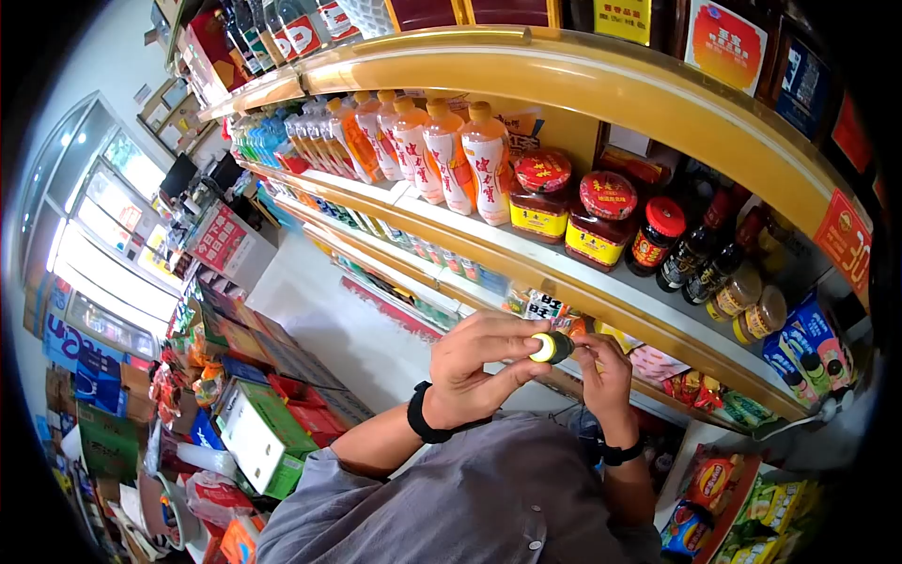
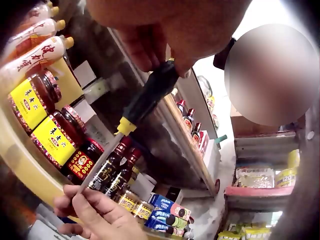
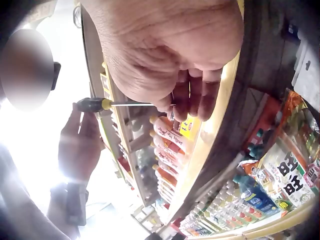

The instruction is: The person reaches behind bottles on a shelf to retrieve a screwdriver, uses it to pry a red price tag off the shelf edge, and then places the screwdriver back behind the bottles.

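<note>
Left hand [image 1: 470,371] grips screwdriver [image 1: 552,347] (handle), right hand [image 1: 601,371] pinches shaft

Head view looked down from above at both hands before the shelves [image 1: 583,273]. Each wrist view sat close under its palm, facing the opposite hand; all three shared the screwdriver [image 1: 552,348].

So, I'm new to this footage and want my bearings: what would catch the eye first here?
First, the screwdriver with its black and yellow handle, held before the shelves: the left hand grips the handle while the right hand pinches the metal shaft near its tip. Next, the row of orange-capped bottles on the shelf above, with red-lidded sauce jars to their right.
</note>
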`<action>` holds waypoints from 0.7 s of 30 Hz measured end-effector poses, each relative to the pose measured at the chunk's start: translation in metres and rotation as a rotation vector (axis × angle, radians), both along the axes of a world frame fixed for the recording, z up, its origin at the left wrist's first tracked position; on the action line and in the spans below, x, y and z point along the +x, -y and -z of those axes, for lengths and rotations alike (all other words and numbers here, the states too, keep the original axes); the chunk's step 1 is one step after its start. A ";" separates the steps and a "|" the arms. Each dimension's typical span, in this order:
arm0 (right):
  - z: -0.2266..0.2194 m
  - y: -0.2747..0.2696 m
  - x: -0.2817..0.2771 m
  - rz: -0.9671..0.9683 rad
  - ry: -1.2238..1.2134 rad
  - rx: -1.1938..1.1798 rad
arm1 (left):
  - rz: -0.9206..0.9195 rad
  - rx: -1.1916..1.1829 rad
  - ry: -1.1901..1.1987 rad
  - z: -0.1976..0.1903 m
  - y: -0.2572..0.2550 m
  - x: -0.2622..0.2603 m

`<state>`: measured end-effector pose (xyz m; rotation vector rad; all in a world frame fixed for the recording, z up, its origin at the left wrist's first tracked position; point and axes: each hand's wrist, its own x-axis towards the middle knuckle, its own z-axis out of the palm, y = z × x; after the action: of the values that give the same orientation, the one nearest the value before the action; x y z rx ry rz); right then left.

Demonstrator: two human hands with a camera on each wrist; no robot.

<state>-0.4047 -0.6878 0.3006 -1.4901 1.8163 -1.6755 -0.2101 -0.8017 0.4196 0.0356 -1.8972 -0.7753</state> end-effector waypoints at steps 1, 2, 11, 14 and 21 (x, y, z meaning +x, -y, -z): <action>0.001 -0.001 0.000 -0.007 -0.010 0.004 | -0.007 0.004 -0.010 0.002 -0.002 -0.001; 0.002 -0.001 0.000 -0.003 -0.007 -0.002 | 0.002 0.113 -0.042 0.004 -0.006 -0.003; -0.006 0.001 -0.003 0.069 -0.021 -0.035 | 0.120 0.120 0.058 0.009 -0.015 0.001; -0.004 -0.002 -0.004 0.064 -0.021 -0.057 | 0.130 0.037 -0.043 0.007 -0.012 -0.002; -0.004 -0.010 -0.012 0.145 -0.094 -0.103 | -0.020 -0.089 0.033 -0.002 -0.009 0.009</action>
<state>-0.4167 -0.6778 0.3050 -1.5355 1.9561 -1.8206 -0.2016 -0.7924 0.4218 0.0125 -1.9583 -0.6798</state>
